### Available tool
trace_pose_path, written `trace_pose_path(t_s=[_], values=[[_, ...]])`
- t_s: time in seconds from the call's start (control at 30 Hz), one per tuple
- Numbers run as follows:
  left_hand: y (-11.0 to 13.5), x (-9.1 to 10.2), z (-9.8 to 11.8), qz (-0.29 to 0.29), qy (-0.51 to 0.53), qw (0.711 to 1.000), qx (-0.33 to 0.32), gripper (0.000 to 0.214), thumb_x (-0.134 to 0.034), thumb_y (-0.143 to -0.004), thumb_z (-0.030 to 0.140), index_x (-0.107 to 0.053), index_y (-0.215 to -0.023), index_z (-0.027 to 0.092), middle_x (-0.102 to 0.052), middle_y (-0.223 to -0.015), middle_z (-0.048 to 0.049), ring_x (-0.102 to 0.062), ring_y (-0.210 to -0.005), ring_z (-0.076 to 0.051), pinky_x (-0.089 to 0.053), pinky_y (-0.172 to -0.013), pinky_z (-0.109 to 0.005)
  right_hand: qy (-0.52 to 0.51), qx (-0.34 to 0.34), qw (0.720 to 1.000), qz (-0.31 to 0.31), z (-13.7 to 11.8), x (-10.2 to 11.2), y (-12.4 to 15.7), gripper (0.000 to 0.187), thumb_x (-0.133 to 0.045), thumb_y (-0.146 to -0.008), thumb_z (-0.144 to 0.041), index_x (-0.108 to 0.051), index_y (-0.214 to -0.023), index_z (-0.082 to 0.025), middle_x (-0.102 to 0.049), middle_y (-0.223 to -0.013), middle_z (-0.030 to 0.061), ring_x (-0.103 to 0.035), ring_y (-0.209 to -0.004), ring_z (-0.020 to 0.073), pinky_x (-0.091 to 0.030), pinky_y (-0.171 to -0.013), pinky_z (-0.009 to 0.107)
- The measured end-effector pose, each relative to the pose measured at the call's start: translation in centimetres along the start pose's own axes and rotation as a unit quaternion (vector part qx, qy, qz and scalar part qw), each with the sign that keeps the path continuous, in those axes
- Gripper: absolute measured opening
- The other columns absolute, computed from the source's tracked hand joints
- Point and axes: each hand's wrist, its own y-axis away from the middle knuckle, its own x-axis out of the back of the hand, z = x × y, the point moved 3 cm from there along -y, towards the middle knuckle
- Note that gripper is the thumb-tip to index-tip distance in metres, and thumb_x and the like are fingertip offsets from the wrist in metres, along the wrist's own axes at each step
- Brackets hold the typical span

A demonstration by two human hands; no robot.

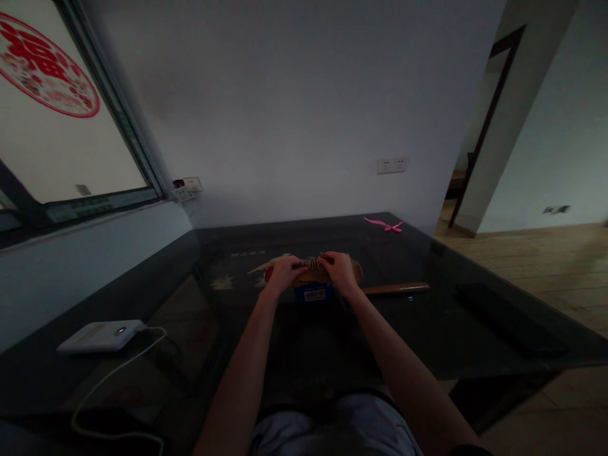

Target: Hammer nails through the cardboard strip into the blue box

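A small blue box (313, 294) with a white label on its front sits on the dark table. Above it lies a brown, cardboard-like piece (357, 272) with a red bit (269, 273) at its left end. My left hand (285, 272) is closed in a pinch over the left part of this piece. From the other side my right hand (338, 267) pinches too, a short gap away. Between the fingertips shows a dark wavy strand (312, 263); its kind is too small and dim to make out. My hands cover much of the brown piece.
A brown stick (396, 289) lies right of the box. Farther back is a pink ribbon-like thing (384, 224). A white power bank (101, 336) with a cable (111, 373) lies at left, a dark flat object (508, 316) at right. The table (285, 231) meets the wall behind.
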Motion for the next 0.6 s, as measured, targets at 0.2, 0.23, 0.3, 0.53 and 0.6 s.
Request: trace_pose_path(t_s=[0.2,0.23,0.3,0.53,0.6], values=[[0.25,0.44,0.97,0.014,-0.008,1.0,0.025,0.02,-0.056,-0.08,0.031,-0.068,-0.073,0.017,-0.065,-0.075,-0.0024,-0.056,-0.071,-0.014,-0.038,-0.065,-0.023,0.024,-0.011,0.999,-0.02,0.04,-0.52,0.15,0.016,-0.058,-0.079,-0.024,-0.072,-0.082,-0.017,-0.072,-0.079,0.0069,-0.062,-0.07,0.0178,-0.041,-0.064,0.025],[0.27,0.45,1.01,0.017,-0.012,0.999,0.026,0.02,-0.056,-0.08,0.032,-0.068,-0.074,0.017,-0.065,-0.076,-0.0026,-0.056,-0.072,-0.014,-0.038,-0.065,-0.023,0.027,-0.011,0.999,-0.024,0.05,-0.57,0.14,0.015,-0.058,-0.079,-0.023,-0.072,-0.082,-0.017,-0.072,-0.079,0.007,-0.062,-0.071,0.0179,-0.041,-0.065,0.025],[0.29,0.36,0.97,0.019,-0.02,0.999,0.025,0.022,-0.055,-0.081,0.033,-0.068,-0.075,0.017,-0.065,-0.077,-0.0028,-0.057,-0.072,-0.014,-0.037,-0.064,-0.023,0.031,-0.009,0.999,-0.031,0.04,-0.65,0.12,0.014,-0.059,-0.078,-0.022,-0.072,-0.083,-0.017,-0.072,-0.081,0.0071,-0.062,-0.072,0.0181,-0.041,-0.066,0.025],[0.2,0.09,0.43,0.036,-0.019,0.999,0.036,0.024,-0.054,-0.082,0.037,-0.07,-0.08,0.019,-0.067,-0.08,-0.0027,-0.058,-0.075,-0.016,-0.035,-0.062,-0.023,0.041,-0.01,0.998,-0.051,0.09,-0.91,0.04,0.016,-0.059,-0.079,-0.021,-0.072,-0.087,-0.016,-0.071,-0.089,0.0092,-0.063,-0.081,0.02,-0.042,-0.071,0.027],[0.18,0.1,0.33,0.038,-0.008,0.998,0.048,0.025,-0.053,-0.082,0.038,-0.07,-0.08,0.02,-0.068,-0.081,-0.0025,-0.058,-0.076,-0.016,-0.036,-0.062,-0.023,0.045,-0.014,0.997,-0.055,0.09,-0.96,0.06,0.017,-0.059,-0.08,-0.022,-0.072,-0.089,-0.016,-0.071,-0.091,0.0093,-0.062,-0.083,0.0203,-0.042,-0.072,0.027]])
